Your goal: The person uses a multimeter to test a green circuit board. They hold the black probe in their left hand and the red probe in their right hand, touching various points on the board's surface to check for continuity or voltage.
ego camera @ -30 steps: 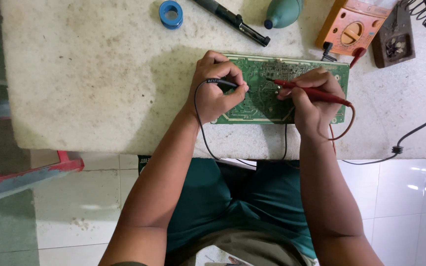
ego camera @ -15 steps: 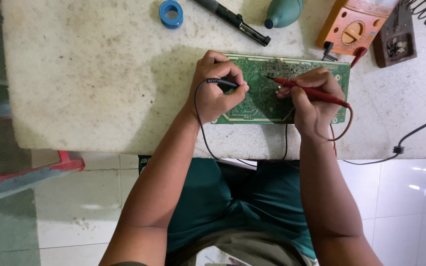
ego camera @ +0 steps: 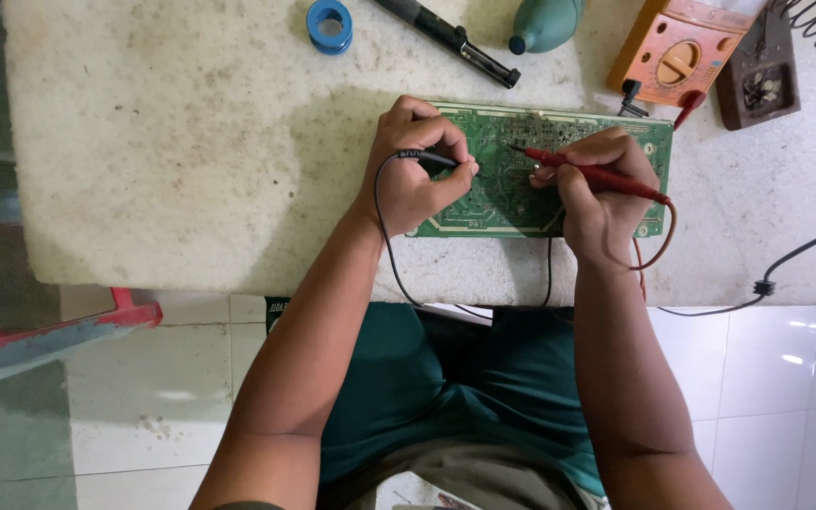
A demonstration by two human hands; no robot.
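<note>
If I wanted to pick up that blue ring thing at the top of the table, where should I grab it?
The blue ring lies flat on the table with its hole facing up and bare table around most of it. Probably best to come straight down from above and pinch its outer edge on two opposite sides, or hook a finger in the hole.

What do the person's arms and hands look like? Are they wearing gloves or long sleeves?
No gloves and no long sleeves. The left hand and right hand are bare, and both forearms are uncovered all the way up to the bottom edge of the picture. No watch, ring or bracelet shows. The only clothing in view is a dark green shirt over the lap.
</note>
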